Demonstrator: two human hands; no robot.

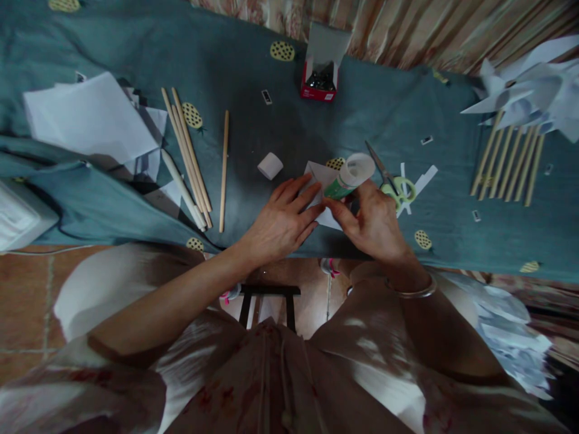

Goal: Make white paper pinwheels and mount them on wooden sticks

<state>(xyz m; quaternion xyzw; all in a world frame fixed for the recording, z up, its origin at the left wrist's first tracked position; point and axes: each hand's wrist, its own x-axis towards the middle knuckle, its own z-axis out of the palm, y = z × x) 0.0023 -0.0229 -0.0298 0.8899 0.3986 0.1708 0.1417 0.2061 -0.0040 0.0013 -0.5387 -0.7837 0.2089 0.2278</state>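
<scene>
My right hand (377, 220) grips a green and white glue stick (346, 181), tilted with its lower end against a folded white paper (332, 214). Across the left side of that paper lies my left hand (287, 217), fingers stretched out and pressing it flat. Both hands hide part of the sheet, and the glue stick's tip is covered. A short white cap (270, 166) lies on the cloth just beyond my left hand. Beside my right hand are scissors (392, 181) with light green handles, over thin white paper strips (425, 179).
A teal cloth (244, 72) covers the table. Wooden sticks (192, 157) and stacked white paper (93, 120) lie left. An open red box (319, 78) of small dark items stands at the back. White paper pinwheels (534, 90) on sticks lie right. Paper scraps (506, 331) hang below the edge.
</scene>
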